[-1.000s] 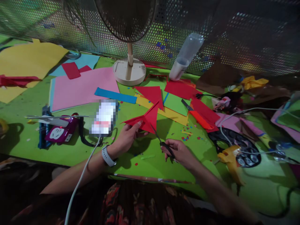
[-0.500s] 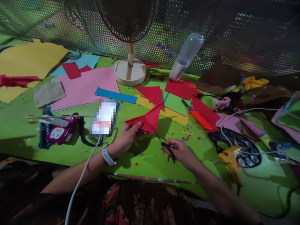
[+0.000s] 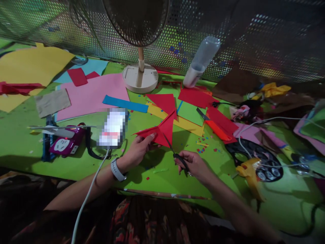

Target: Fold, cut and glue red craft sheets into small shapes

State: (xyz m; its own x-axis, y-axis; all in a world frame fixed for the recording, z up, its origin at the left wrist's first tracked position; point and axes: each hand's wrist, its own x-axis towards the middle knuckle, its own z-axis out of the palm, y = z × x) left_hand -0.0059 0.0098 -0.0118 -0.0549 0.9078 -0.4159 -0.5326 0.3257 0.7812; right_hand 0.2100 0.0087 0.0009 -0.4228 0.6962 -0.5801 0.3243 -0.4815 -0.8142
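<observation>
Thumb on top, my left hand [image 3: 138, 149] pinches a folded piece of red paper [image 3: 165, 132] by its left part; the fingers beneath are partly hidden. My right hand [image 3: 193, 164] is closed round the black handles of a pair of scissors [image 3: 180, 161]. The scissors' blades lie at the lower right part of the red paper, pointing up and left. Just behind the held piece is another red triangle of paper [image 3: 162, 101], on top of yellow [image 3: 186, 125] and green sheets [image 3: 193, 113].
A phone [image 3: 113, 128] with a white cable lies left of my hands. Behind stand a fan [image 3: 139, 83] and a tilted plastic bottle [image 3: 200, 64]. An orange-handled cutter [image 3: 218, 128], a black palette [image 3: 271, 159] and a yellow glue gun [image 3: 251, 173] lie to the right.
The scissors' blades and the red paper have shifted very slightly against each other, the paper a little to the right. Both hands keep their grip.
</observation>
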